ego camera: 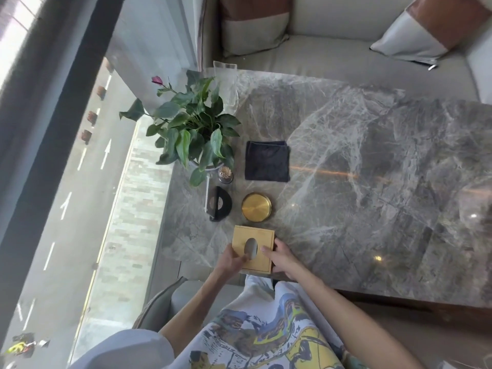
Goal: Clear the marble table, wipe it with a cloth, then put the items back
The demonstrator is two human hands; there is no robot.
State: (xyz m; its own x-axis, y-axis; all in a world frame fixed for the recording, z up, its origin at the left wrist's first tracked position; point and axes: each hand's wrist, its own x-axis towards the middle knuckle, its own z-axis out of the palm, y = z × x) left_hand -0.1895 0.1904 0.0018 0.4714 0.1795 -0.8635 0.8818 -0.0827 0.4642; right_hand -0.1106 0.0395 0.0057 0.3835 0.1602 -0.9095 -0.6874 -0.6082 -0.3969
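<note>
A square golden tissue box (262, 242) with an oval slot sits at the near edge of the grey marble table (372, 182). My left hand (231, 261) grips its left side and my right hand (282, 258) grips its right side. Beyond the box lie a round brass dish (256, 207), a black half-round stand (220, 204), a small glass toothpick jar (225, 174) and a folded dark cloth (267, 161). A potted green plant (195, 131) with one purple flower stands at the table's left edge. A clear acrylic stand (225, 81) rises behind it.
A beige sofa (332, 43) with brown-and-grey cushions (426, 30) runs along the table's far side. A tall window (80, 155) over a street is at the left. A grey seat cushion (162, 302) is beside my left arm.
</note>
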